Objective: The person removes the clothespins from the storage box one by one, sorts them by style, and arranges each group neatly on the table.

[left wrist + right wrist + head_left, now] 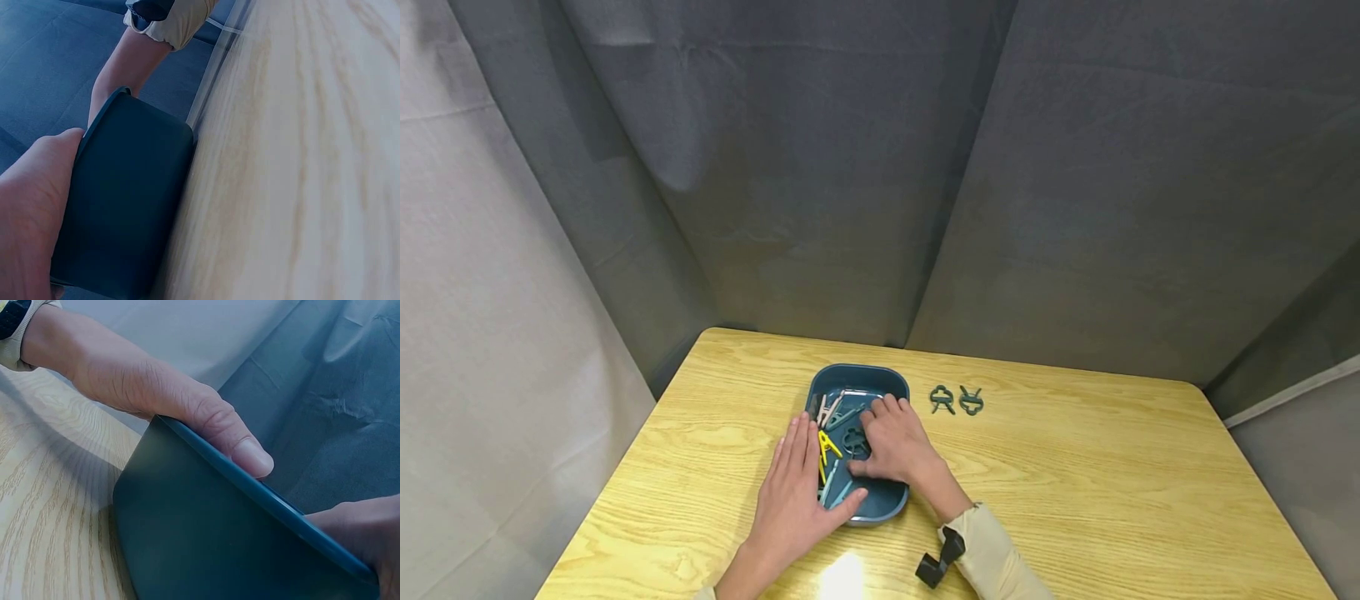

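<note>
A dark blue plastic bin (859, 375) stands on the table with several clips inside. My left hand (793, 483) rests along the bin's left rim with straight fingers, its thumb stretched over the near end; in the right wrist view that thumb (253, 456) lies over the rim. Inside the bin, my right hand (898, 442) reaches down from the right. Its thumb and fingers stand apart around a dark green clip (854, 442). Left of it lie a pink clip (829, 410), a grey-green clip (846, 416), yellow clips (827, 446) and light blue clips (831, 482). The bin wall hides the right fingertips in both wrist views.
Two dark green clips, one (942, 400) beside the other (972, 402), lie on the wooden table (1075, 475) right of the bin. Grey curtains (850, 183) hang behind and at both sides. A black wrist mount (940, 558) sticks out at the right cuff.
</note>
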A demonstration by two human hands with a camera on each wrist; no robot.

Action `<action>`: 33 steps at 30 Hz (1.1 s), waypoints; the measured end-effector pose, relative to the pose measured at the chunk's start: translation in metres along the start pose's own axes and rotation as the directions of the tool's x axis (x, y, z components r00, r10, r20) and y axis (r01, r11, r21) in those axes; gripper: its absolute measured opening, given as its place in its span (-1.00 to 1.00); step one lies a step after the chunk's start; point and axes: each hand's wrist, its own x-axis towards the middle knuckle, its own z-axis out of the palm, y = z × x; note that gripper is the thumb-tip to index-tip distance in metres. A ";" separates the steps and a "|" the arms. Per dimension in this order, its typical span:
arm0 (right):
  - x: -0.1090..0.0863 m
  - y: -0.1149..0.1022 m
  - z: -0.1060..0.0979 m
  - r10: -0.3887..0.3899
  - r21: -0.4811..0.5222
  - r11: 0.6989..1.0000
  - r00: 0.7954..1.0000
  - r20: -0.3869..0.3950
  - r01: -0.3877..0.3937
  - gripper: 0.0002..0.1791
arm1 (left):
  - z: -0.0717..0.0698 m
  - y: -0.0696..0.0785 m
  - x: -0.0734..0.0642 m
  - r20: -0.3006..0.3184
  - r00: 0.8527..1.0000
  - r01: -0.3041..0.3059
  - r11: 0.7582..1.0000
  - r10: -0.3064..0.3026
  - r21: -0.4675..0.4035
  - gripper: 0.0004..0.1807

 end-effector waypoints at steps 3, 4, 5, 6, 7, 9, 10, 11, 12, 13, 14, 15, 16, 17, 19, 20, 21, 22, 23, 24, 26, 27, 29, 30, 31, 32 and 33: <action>0.000 0.000 0.000 -0.006 0.008 1.000 1.000 -0.008 0.006 -0.18 | 0.000 0.000 0.000 0.004 1.000 0.002 1.000 -0.002 -0.001 0.36; 0.001 0.001 0.000 -0.008 0.012 1.000 1.000 -0.010 0.008 -0.18 | 0.000 0.000 0.000 0.008 1.000 0.004 1.000 -0.004 -0.003 0.37; 0.001 0.001 0.000 -0.010 0.014 1.000 1.000 -0.013 0.010 -0.18 | -0.001 0.000 0.000 0.011 1.000 0.006 1.000 -0.006 -0.003 0.37; 0.001 0.001 0.000 -0.011 0.019 1.000 1.000 -0.016 0.012 -0.18 | -0.001 0.000 0.000 0.013 1.000 0.007 1.000 -0.007 -0.002 0.37; 0.001 0.001 0.000 -0.012 0.025 1.000 1.000 -0.020 0.013 -0.19 | -0.001 0.000 0.000 0.017 1.000 0.009 1.000 -0.009 -0.002 0.37; 0.001 0.001 0.001 -0.011 0.042 0.999 1.000 -0.026 0.013 -0.20 | -0.001 0.000 0.000 0.021 1.000 0.010 1.000 -0.010 -0.003 0.37; 0.001 0.002 0.001 -0.010 0.051 0.999 0.999 -0.030 0.012 -0.20 | -0.001 0.000 0.000 0.023 1.000 0.010 1.000 -0.010 -0.004 0.37; 0.001 0.002 0.001 -0.009 0.060 0.998 0.999 -0.037 0.011 -0.21 | -0.001 0.000 0.000 0.024 1.000 0.010 1.000 -0.010 -0.004 0.37; 0.001 0.002 0.001 -0.008 0.067 0.998 0.999 -0.044 0.011 -0.22 | -0.001 0.000 0.001 0.025 1.000 0.009 1.000 -0.009 -0.004 0.36; 0.001 0.002 0.001 -0.008 0.073 0.997 0.999 -0.050 0.012 -0.22 | -0.001 0.000 0.001 0.026 1.000 0.008 1.000 -0.008 -0.003 0.36; 0.001 0.002 0.001 -0.007 0.080 0.997 0.998 -0.055 0.012 -0.22 | -0.001 0.000 0.001 0.027 1.000 0.008 1.000 -0.008 -0.002 0.36; 0.001 0.002 0.001 -0.008 0.085 0.996 0.998 -0.063 0.013 -0.22 | -0.001 0.000 0.001 0.026 1.000 0.006 1.000 -0.006 -0.001 0.36; 0.001 0.002 0.001 -0.008 0.092 0.996 0.998 -0.069 0.014 -0.22 | -0.001 0.000 0.000 0.026 1.000 0.006 1.000 -0.006 0.000 0.36; 0.000 0.002 0.001 -0.008 0.096 0.995 0.997 -0.076 0.015 -0.23 | -0.001 0.000 0.000 0.024 1.000 0.005 1.000 -0.005 0.002 0.36; 0.000 0.001 0.001 -0.004 0.108 0.994 0.997 -0.083 0.013 -0.23 | -0.001 0.000 0.000 0.017 1.000 0.002 1.000 -0.002 0.007 0.36; 0.000 0.001 0.001 -0.001 0.116 0.993 0.996 -0.085 0.011 -0.23 | -0.001 0.000 0.000 0.013 1.000 0.001 1.000 -0.001 0.006 0.36; 0.000 0.001 0.002 0.002 0.122 0.993 0.996 -0.088 0.009 -0.24 | -0.001 0.000 0.000 0.009 1.000 -0.001 1.000 0.001 0.005 0.36; 0.000 0.001 0.002 0.005 0.127 0.992 0.996 -0.090 0.006 -0.24 | -0.001 0.000 0.000 0.006 1.000 -0.002 1.000 0.002 0.007 0.36; 0.000 0.001 0.002 0.008 0.131 0.991 0.996 -0.091 0.004 -0.24 | -0.001 0.000 0.000 0.003 1.000 -0.002 1.000 0.002 0.007 0.36; 0.000 0.001 0.002 0.010 0.135 0.991 0.996 -0.091 0.002 -0.24 | -0.001 0.001 0.000 0.001 1.000 -0.003 1.000 0.003 0.006 0.36; -0.001 0.001 0.001 0.013 0.139 0.990 0.996 -0.092 0.000 -0.25 | -0.001 0.001 0.000 0.001 1.000 -0.004 1.000 0.004 0.005 0.36; -0.001 0.001 0.001 0.013 0.139 0.990 0.996 -0.093 0.000 -0.26 | -0.001 0.001 0.000 0.001 1.000 -0.005 1.000 0.005 0.007 0.36; -0.001 0.001 0.000 0.012 0.140 0.990 0.996 -0.094 0.002 -0.26 | -0.001 0.000 0.000 0.003 1.000 -0.005 1.000 0.005 0.007 0.36; -0.001 0.001 0.000 0.010 0.140 0.990 0.995 -0.095 0.003 -0.26 | -0.001 0.000 0.000 0.004 1.000 -0.005 1.000 0.005 0.007 0.36; -0.001 0.000 0.000 0.009 0.142 0.990 0.995 -0.097 0.005 -0.26 | -0.001 0.000 0.000 0.004 1.000 -0.004 1.000 0.004 0.008 0.36; -0.001 0.000 -0.001 0.007 0.141 0.990 0.995 -0.097 0.006 -0.26 | -0.001 0.000 0.000 0.004 1.000 -0.004 1.000 0.004 0.007 0.36; -0.001 0.000 -0.001 0.006 0.141 0.990 0.995 -0.097 0.007 -0.26 | -0.001 0.000 -0.001 0.004 1.000 -0.003 1.000 0.003 0.005 0.36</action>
